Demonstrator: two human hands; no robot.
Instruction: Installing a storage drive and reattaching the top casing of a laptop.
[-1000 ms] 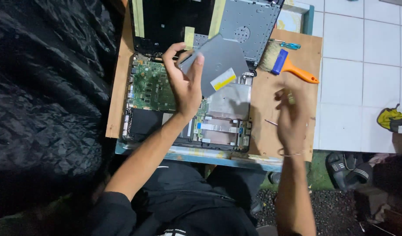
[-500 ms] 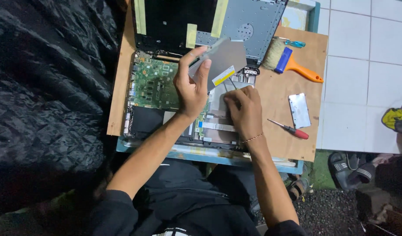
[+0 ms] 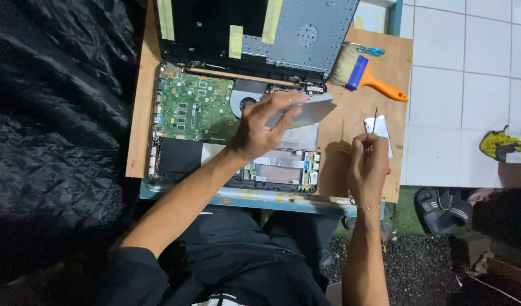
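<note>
An opened laptop base (image 3: 175, 156) with a green circuit board (image 3: 195, 107) and a fan lies on a wooden board (image 3: 399, 68). My left hand (image 3: 257, 130) grips a flat grey drive-like part (image 3: 314, 110) and holds it tilted over the right half of the base. To the right, over the bare wood, my right hand (image 3: 367, 164) is closed on a thin screwdriver (image 3: 375, 120) whose shaft points away from me. A small silver plate (image 3: 384, 129) lies just beyond that hand.
The laptop's lid (image 3: 306, 34), with strips of tape on it, lies open at the far side. A brush with an orange handle (image 3: 365, 71) and a small blue screwdriver (image 3: 371, 51) rest at the board's far right. Black quilted fabric (image 3: 56, 113) is left, white floor tiles (image 3: 470, 73) and sandals (image 3: 442, 207) right.
My right hand left the laptop base, moved right and picked up the screwdriver from the board. My left hand lowered the grey part slightly.
</note>
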